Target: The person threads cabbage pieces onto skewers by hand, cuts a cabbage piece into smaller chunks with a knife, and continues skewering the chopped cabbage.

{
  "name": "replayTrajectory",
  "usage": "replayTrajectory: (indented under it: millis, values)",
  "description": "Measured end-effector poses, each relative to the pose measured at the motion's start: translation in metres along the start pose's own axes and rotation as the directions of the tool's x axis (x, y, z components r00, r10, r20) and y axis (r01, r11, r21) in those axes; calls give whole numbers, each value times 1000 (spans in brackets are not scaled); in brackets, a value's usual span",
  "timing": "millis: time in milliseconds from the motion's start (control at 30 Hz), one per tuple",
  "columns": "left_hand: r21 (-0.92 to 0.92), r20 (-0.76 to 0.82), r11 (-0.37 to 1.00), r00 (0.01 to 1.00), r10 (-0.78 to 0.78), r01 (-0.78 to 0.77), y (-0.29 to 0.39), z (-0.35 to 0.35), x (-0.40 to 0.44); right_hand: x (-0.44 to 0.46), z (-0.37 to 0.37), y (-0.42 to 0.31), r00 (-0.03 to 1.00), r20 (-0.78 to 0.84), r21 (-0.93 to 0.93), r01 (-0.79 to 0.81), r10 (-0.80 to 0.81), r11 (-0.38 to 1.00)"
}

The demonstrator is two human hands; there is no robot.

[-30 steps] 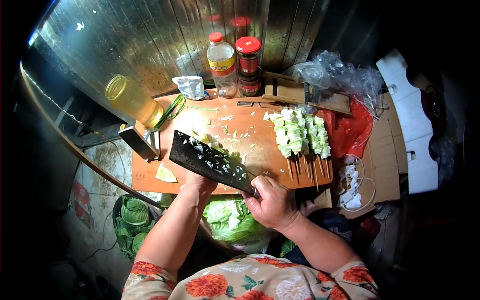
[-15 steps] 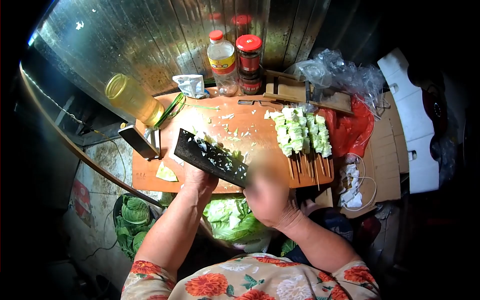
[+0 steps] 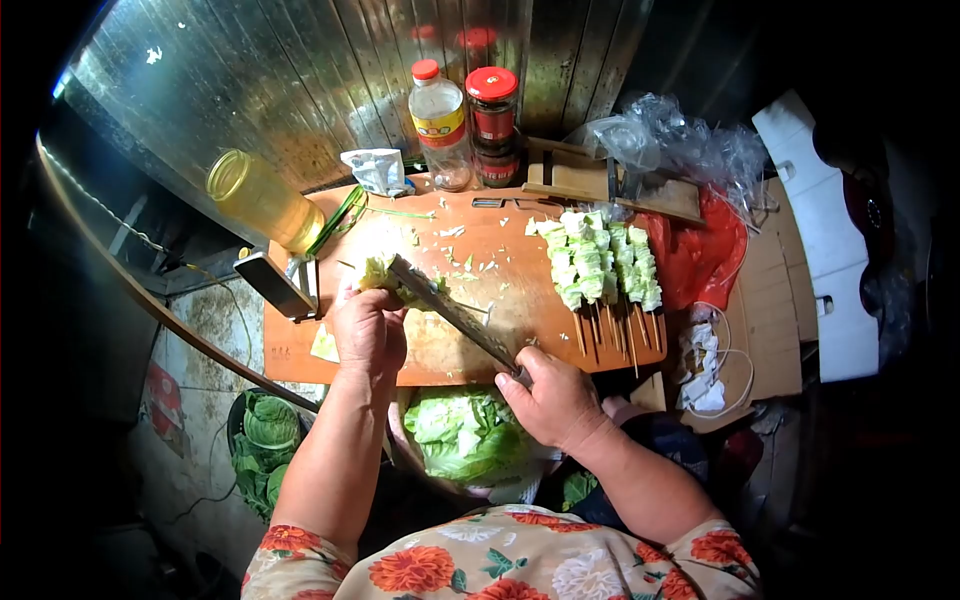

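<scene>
My right hand (image 3: 550, 400) is closed around the handle of a dark cleaver (image 3: 455, 315), whose blade is turned nearly edge-on. The blade's far end reaches a bunch of pale cabbage pieces (image 3: 375, 272) in my left hand (image 3: 370, 330). Its fingers are wrapped round the bunch, just above the wooden board (image 3: 450, 350). A thin point sticks out at the bunch's left; I cannot make out whether it is a skewer. Shredded cabbage bits (image 3: 465, 270) are scattered on the board. At the right lie several cabbage skewers (image 3: 600, 265) with their sticks toward me.
Behind the board stand a plastic bottle (image 3: 438, 125) and red-lidded jars (image 3: 492, 105). A jar of yellow liquid (image 3: 270, 205) and a propped phone (image 3: 275, 285) are at the left. Below the board's front edge sits a tub of cabbage leaves (image 3: 465, 430); whole cabbages (image 3: 270, 420) lie lower left.
The cleaver has turned from showing its broad, bit-covered face to nearly edge-on. My left hand, partly hidden behind the blade before, now shows with the cabbage bunch in it.
</scene>
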State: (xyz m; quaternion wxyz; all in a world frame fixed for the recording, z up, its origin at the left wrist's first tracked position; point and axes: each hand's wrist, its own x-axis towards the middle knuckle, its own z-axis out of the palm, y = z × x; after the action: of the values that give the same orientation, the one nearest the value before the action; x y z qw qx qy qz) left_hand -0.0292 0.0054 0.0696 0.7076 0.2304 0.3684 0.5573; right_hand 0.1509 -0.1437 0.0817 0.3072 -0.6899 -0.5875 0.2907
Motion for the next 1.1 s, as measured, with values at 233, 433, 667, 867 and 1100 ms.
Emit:
replayTrajectory:
  millis: [233, 433, 667, 867, 1100]
  values:
    - [114, -70, 993, 997, 32, -24, -8, 6, -2, 1, 1, -1, 1000, -20, -8, 22, -22, 1000]
    - [59, -69, 995, 994, 90, -86, -10, -1, 2, 2, 1, -2, 1000, -21, 10, -8, 8, 1000]
    - [102, -101, 966, 964, 246, -236, 18, 3, 4, 1, 0, 9, 994, 17, -72, -105, 106, 992]
    - [158, 18, 981, 993, 113, -115, -3, -8, 7, 0, 6, -5, 997, -63, 11, 55, -54, 998]
    - [168, -13, 986, 1000, 15, -12, -19, 0, -2, 2, 11, -8, 973, -175, 38, 158, -149, 987]
